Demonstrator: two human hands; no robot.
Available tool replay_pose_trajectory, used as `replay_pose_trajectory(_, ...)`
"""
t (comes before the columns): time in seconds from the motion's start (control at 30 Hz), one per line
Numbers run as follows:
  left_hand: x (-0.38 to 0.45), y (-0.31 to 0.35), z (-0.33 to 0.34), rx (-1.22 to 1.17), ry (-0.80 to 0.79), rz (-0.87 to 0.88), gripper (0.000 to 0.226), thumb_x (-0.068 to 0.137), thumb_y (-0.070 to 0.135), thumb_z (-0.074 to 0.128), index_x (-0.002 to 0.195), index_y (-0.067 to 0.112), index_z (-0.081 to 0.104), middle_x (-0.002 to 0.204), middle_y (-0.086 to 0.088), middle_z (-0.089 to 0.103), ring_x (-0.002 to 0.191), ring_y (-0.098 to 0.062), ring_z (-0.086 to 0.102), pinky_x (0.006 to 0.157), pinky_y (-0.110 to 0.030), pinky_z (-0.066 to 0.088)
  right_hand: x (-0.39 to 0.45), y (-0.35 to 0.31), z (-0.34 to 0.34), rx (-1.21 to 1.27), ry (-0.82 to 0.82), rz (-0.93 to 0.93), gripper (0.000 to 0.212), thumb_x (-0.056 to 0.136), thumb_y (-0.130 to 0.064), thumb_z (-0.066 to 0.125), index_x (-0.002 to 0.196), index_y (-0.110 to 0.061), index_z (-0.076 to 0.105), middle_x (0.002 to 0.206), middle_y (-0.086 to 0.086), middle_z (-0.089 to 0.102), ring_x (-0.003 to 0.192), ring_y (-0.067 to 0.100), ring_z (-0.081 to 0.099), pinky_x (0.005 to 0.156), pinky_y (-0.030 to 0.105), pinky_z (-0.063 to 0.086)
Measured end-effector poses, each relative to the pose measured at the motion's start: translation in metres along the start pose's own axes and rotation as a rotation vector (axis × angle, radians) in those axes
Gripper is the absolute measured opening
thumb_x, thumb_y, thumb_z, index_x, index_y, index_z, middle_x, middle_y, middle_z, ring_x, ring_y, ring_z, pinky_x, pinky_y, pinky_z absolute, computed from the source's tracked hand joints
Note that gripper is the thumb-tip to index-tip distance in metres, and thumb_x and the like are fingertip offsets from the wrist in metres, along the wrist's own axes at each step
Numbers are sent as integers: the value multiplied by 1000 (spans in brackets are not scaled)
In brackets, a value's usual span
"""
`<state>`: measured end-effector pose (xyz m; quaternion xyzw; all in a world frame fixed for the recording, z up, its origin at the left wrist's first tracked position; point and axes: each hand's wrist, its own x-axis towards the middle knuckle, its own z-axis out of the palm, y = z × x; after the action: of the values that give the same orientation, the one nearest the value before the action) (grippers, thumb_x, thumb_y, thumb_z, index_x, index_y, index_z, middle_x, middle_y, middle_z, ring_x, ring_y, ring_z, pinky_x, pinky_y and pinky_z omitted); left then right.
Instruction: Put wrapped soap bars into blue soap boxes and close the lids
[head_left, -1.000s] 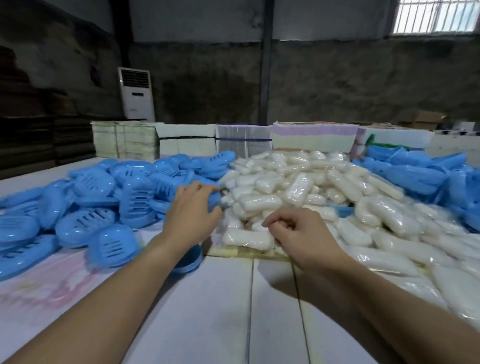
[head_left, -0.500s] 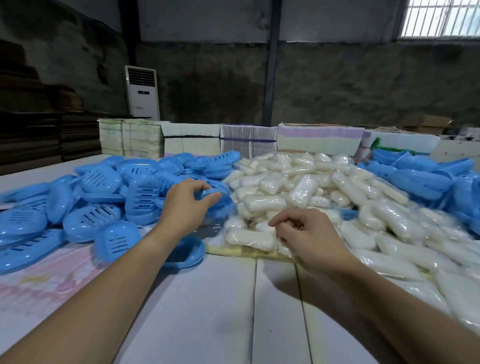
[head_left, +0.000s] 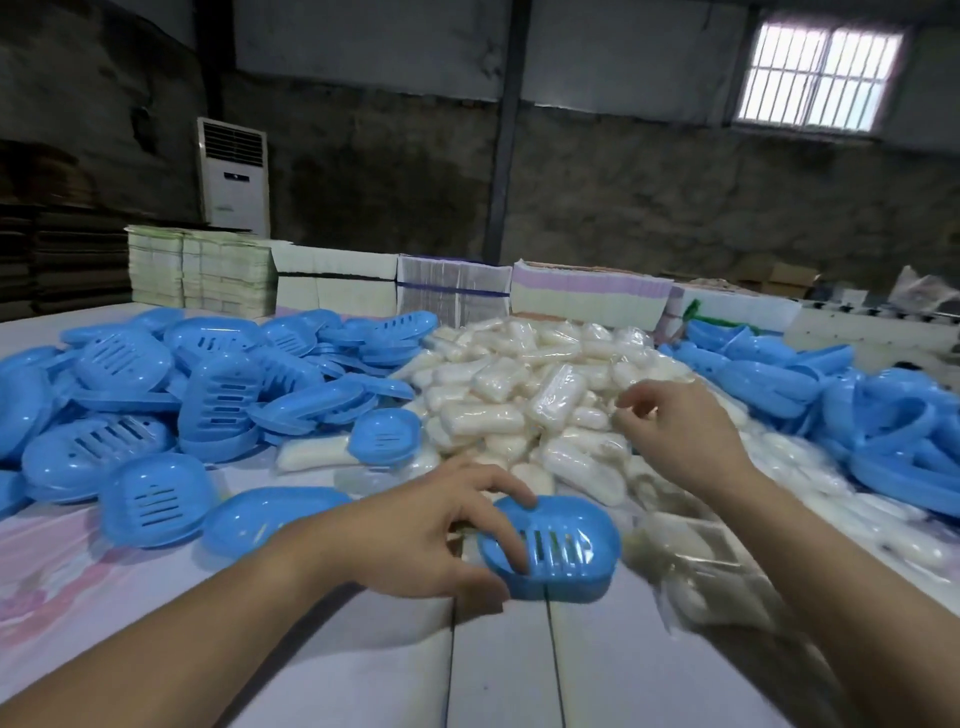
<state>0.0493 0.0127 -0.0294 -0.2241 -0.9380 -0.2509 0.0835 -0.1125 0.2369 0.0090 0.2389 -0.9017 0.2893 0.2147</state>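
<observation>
Sprawling across the left of the frame, a heap of blue soap boxes (head_left: 156, 384) lies on the table (head_left: 498, 670). Low centre, the left hand (head_left: 415, 540) pinches one slotted tray (head_left: 550, 548) at its left rim, its long axis running left to right. Up and right of it, the wrapped soap bars (head_left: 524, 400) are piled, nearer the right hand (head_left: 680, 431), whose loosely curled fingers hover over them and grasp nothing. More blue lids (head_left: 841, 395) fill the right edge.
</observation>
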Motion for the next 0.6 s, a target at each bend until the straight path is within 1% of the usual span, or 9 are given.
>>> replay_pose_trajectory(0.03,0,1,1,-11,-11,-14,24,81,37,83,102,44,74,138,34,41,134,10,31,114,-16,26,-2,6,4,-136,-61,-40,15,85,-38,61,95,-31,69,93,-6,66,102,24,52,84,39,47)
replay_pose_trajectory(0.1,0,1,1,-40,4,-26,24,79,43,84,100,47,72,136,40,36,136,10,29,112,-13,25,-9,12,14,-234,-176,-77,31,83,-52,60,105,-31,68,104,-6,57,107,22,42,89,38,43)
replay_pose_trajectory(0.23,0,4,2,-7,-2,-15,9,81,40,83,87,39,76,135,41,37,134,13,31,104,-2,24,-14,2,24,-348,-210,-185,49,78,-69,54,105,-31,69,111,-6,49,111,22,39,87,36,40)
replay_pose_trajectory(0.3,1,5,2,14,-23,-21,11,81,41,82,91,40,76,136,37,41,132,12,34,106,-6,26,-15,0,27,-409,-262,-184,60,75,-76,51,110,-31,69,116,-2,49,114,23,38,88,36,38)
replay_pose_trajectory(0.37,1,5,1,19,-38,-35,19,81,42,82,98,43,75,133,33,47,129,8,40,108,-13,30,-15,0,28,-417,-301,-159,55,75,-75,52,102,-31,69,115,0,47,115,26,37,91,38,39)
replay_pose_trajectory(0.43,1,4,-2,-6,-25,-61,36,76,46,82,110,45,70,127,32,51,125,7,45,104,-11,35,-14,0,26,-372,-323,-113,37,73,-67,59,73,-30,62,106,-2,43,112,27,36,89,37,38)
replay_pose_trajectory(0.47,0,2,-5,-29,-11,-92,46,72,50,81,115,48,66,124,31,53,123,6,48,100,-8,37,-14,0,25,-347,-329,-94,36,70,-64,62,64,-30,56,103,-3,42,109,26,35,88,37,39)
replay_pose_trajectory(0.53,-4,-2,-12,-59,19,-184,58,62,59,77,117,57,60,117,32,56,117,7,53,94,-9,44,-13,2,24,-313,-346,-82,37,65,-62,66,59,-29,52,102,-4,42,105,24,33,89,38,40)
replay_pose_trajectory(0.6,-8,-6,-16,-33,21,-255,61,54,67,76,112,59,59,110,33,58,108,6,57,90,-15,49,-15,3,23,-285,-352,-100,35,61,-60,69,61,-28,55,102,-6,43,104,22,33,89,37,41)
